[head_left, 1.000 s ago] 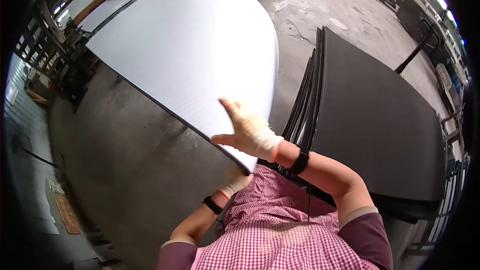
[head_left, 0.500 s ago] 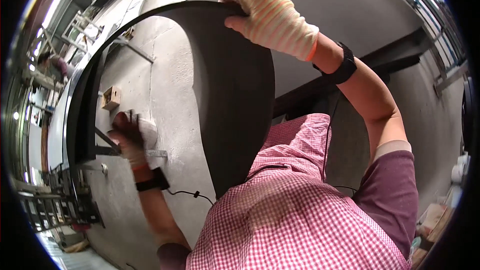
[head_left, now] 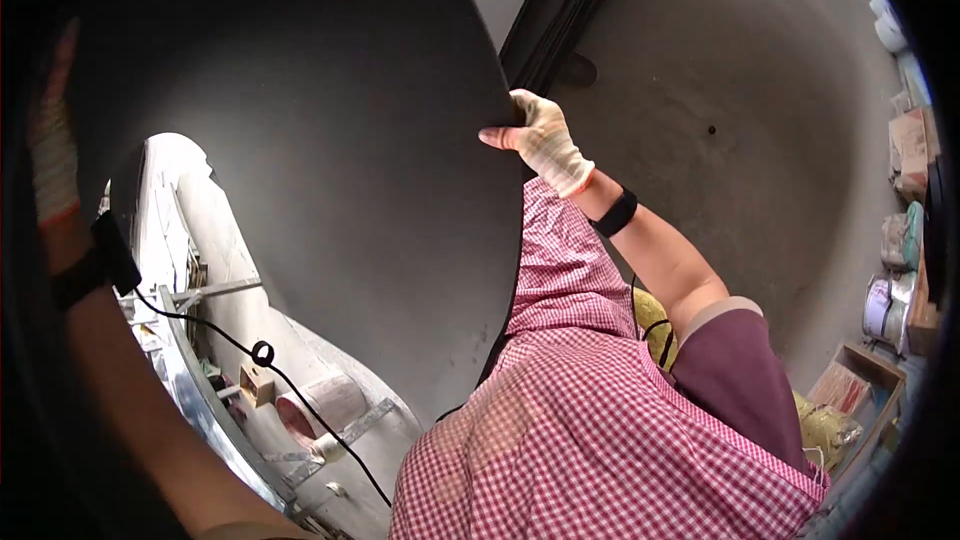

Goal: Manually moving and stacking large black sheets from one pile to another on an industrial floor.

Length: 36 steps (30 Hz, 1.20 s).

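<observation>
A large dark sheet panel [head_left: 330,140] fills most of the view, held upright in front of me. My right hand [head_left: 540,140], in a pale knit glove, grips the panel's right edge; a black band sits on that wrist. My left hand [head_left: 52,150], also gloved and with a black wrist band, is raised at the far left against the panel's left side. A stack of similar dark panels [head_left: 570,10] stands behind the right edge. My pink checked shirt [head_left: 600,420] fills the lower middle.
Grey concrete floor [head_left: 760,100] spreads to the right. Buckets and boxes [head_left: 890,300] line the right rim. Below the panel at lower left sit a metal frame, a small wooden block [head_left: 255,385] and a roll of tape [head_left: 315,410]. A black cable [head_left: 262,352] hangs there.
The panel has swung from lying flat to standing up close before me. My right hand shifted to its right edge, and my left hand rose to the far left.
</observation>
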Tool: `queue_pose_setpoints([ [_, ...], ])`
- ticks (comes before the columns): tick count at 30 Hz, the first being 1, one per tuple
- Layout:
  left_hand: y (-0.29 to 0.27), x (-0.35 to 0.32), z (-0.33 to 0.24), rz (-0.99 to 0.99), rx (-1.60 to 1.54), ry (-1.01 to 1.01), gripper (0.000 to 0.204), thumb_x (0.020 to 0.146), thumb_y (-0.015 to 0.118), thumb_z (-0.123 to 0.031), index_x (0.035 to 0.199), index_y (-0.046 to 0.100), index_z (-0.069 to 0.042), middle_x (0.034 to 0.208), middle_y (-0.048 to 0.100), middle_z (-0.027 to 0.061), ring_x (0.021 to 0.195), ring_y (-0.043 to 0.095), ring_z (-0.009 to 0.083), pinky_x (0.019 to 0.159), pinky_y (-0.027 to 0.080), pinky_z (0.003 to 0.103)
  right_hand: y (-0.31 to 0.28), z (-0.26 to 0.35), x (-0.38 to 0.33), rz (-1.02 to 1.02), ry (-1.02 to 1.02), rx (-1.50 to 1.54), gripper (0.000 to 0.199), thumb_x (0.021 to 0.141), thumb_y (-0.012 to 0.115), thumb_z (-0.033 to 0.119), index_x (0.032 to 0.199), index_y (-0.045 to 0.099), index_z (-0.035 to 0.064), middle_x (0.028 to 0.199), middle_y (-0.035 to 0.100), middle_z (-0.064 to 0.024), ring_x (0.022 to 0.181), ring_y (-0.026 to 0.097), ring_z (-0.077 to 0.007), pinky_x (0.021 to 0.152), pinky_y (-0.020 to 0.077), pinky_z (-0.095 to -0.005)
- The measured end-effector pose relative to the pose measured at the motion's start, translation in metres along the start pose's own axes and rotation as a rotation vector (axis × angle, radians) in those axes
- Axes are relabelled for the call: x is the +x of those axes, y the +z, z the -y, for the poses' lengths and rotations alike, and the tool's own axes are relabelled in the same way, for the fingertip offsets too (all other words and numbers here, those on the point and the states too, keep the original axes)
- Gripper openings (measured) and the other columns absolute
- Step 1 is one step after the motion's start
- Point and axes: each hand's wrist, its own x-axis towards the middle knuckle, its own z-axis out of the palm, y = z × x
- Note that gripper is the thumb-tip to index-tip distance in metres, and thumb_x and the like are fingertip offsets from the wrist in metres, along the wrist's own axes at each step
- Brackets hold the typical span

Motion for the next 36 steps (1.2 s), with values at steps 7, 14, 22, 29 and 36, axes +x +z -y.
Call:
queue_pose_setpoints([
  [7,0.069,-0.088,0.135,0.554,1.504,0.017,0.099,0.064,0.062,-0.059,0.138,0.018,-0.009,0.139,0.029,0.0097,0.13,0.024,0.0295,0.105,0.02,0.042,-0.074,-0.113,-0.049,-0.358,0.364,0.35,0.042,0.068,0.071,0.006,0.103,0.053,-0.0079,0.1,0.059,-0.0143,0.091,0.055,-0.0217,0.084,0.0434,-0.0317],
  [14,-0.039,-0.439,0.145,-0.57,1.765,-0.685,0.106,0.06,0.07,-0.055,0.134,0.021,0.003,0.133,0.03,0.0261,0.125,0.027,0.0352,0.104,0.021,0.045,-0.079,-0.099,-0.084,-0.408,0.348,0.267,0.041,0.071,0.069,0.008,0.106,0.053,-0.0046,0.108,0.056,-0.0101,0.101,0.05,-0.02,0.094,0.0338,-0.0305],
  [22,0.002,-0.53,0.2,-0.962,1.283,-0.733,0.088,0.07,0.063,-0.053,0.13,0.031,0.003,0.13,0.037,0.0202,0.118,0.038,0.0306,0.099,0.03,0.043,-0.067,-0.114,-0.065,-0.554,0.556,0.074,0.05,0.072,0.071,0.028,0.101,0.047,-0.0063,0.122,0.043,-0.0246,0.119,0.035,-0.0304,0.104,0.0181,-0.0427],
  [29,0.03,-0.472,0.216,-1.199,0.366,-0.417,0.08,0.073,0.062,-0.049,0.129,0.034,0.002,0.128,0.04,0.0182,0.116,0.04,0.0294,0.099,0.031,0.041,-0.016,-0.084,-0.031,-0.63,0.373,0.167,0.032,0.071,0.073,0.029,0.074,0.055,0.0022,0.078,0.055,-0.0046,0.07,0.047,-0.0156,0.071,0.0417,-0.0293],
  [36,-0.022,-0.39,0.177,-1.149,-0.413,-0.114,0.073,0.076,0.061,-0.045,0.128,0.037,0.0,0.126,0.042,0.0162,0.115,0.041,0.0283,0.098,0.031,0.04,0.018,-0.098,0.066,-0.589,0.315,0.191,0.033,0.071,0.074,0.023,0.062,0.047,0.0046,0.068,0.052,-0.003,0.059,0.048,-0.0147,0.057,0.0454,-0.0312],
])
